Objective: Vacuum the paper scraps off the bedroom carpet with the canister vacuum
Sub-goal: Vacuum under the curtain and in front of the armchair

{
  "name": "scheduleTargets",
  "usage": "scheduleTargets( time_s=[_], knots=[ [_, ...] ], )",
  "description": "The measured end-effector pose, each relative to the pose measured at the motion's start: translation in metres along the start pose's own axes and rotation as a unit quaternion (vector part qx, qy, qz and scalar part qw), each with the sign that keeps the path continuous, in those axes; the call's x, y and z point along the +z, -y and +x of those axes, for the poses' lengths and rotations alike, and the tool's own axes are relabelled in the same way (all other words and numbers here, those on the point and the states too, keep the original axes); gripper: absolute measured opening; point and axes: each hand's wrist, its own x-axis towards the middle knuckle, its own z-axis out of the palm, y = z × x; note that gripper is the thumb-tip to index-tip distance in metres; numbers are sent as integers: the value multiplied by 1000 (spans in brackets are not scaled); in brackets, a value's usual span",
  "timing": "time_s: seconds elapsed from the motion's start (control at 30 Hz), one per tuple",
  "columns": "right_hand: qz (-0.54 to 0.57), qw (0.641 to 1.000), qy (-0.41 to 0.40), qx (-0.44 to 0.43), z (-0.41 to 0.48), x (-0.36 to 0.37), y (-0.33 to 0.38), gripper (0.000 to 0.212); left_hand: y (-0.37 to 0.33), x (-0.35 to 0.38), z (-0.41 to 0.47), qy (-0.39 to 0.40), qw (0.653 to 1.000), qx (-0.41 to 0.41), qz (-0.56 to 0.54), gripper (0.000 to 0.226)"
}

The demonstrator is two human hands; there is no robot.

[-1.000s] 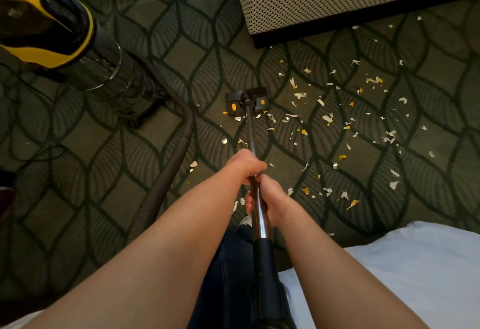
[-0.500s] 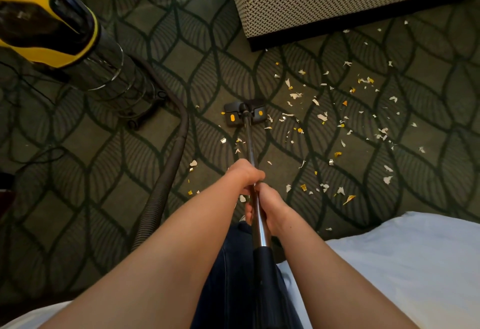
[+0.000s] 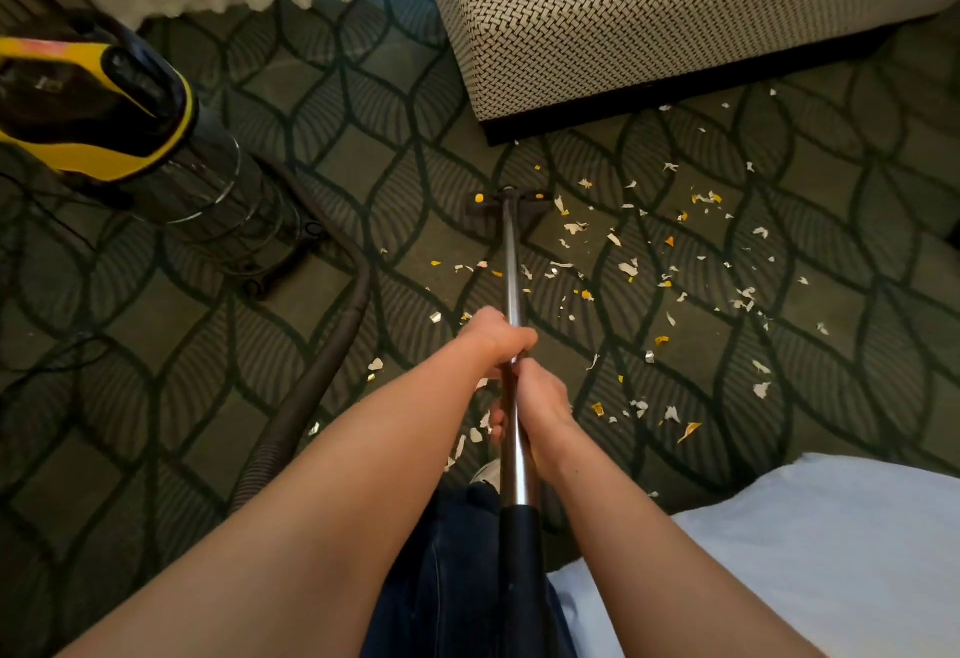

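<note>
We grip the metal tube (image 3: 511, 268) with both hands: our left hand (image 3: 498, 340) wraps it farther along, and our right hand (image 3: 540, 403) curls round it just behind. The floor head (image 3: 506, 203) sits on the carpet (image 3: 363, 138) near the sofa (image 3: 623, 8) corner. Paper scraps (image 3: 628, 269) lie to its right and along the tube. The canister vacuum (image 3: 104, 112) stands at the left, its hose (image 3: 332, 361) trailing toward us.
</note>
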Motion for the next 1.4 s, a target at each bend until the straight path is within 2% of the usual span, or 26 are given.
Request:
scheduleTargets(
  time_s=[0.1, 0.3, 0.4, 0.67, 0.87, 1.03, 1.17, 1.33, 1.4],
  knots=[
    [1, 999, -12, -36, 11, -7, 26, 34, -32, 1, 9, -4, 1000, 24, -8, 34],
    [-12, 998, -27, -54, 41, -21, 76, 30, -76, 9, 49, -3, 999, 37, -15, 34],
    [-30, 998, -32, -43, 57, -24, 102, 29, -92, 8, 75, -3, 999, 34, -11, 33],
    [-63, 997, -33, -26, 120, -30, 177, 33, -151, 2, 152, 13, 1000, 14, -21, 50],
    [-81, 996, -33, 32, 172, -39, 225, 39, -188, 2, 199, 40, 999, -7, -8, 49],
    [-100, 992, -46, 54, 189, -61, 223, 37, -197, 29, 202, 63, 997, -43, -1, 47],
    [-99, 992, -11, 82, 194, -88, 241, 38, -223, 41, 205, 88, 993, -76, -25, 40],
    [-118, 987, 19, 105, 194, -122, 260, 39, -252, 61, 198, 78, 992, -103, -10, 17],
    [-123, 985, 32, 115, 195, -134, 267, 41, -264, 66, 195, 73, 991, -111, -16, 15]
  ],
)
